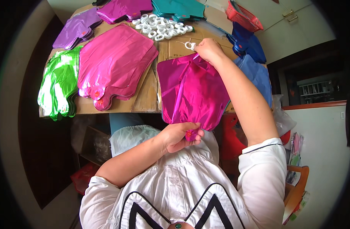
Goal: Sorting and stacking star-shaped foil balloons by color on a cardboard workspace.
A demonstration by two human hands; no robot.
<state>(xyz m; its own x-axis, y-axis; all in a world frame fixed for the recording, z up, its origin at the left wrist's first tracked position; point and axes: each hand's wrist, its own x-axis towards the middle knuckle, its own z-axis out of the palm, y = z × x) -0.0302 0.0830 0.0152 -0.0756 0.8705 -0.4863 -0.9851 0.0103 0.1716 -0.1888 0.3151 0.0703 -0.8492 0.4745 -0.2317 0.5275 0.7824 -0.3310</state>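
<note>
A flat magenta foil balloon [199, 93] hangs stretched between my two hands at the table's near edge, its surface creased. My left hand [178, 138] is closed on the balloon's rounded near tab, thumb on top beside a small orange-red mark. At the balloon's far edge, my right hand [209, 50] pinches the foil. A small white ring [190, 45], like a little coil of ribbon, sits right at the right fingertips; whether they grip it too, I cannot tell. Beyond it lies a heap of similar white rings [159, 27].
Cardboard [144, 91] covers the table. Stacks of flat foil balloons lie around: pink [115, 61], green [59, 82], purple [76, 27], teal [178, 8], dark blue [248, 44] and lighter blue [255, 74]. A red plastic basket [244, 17] stands at the far right.
</note>
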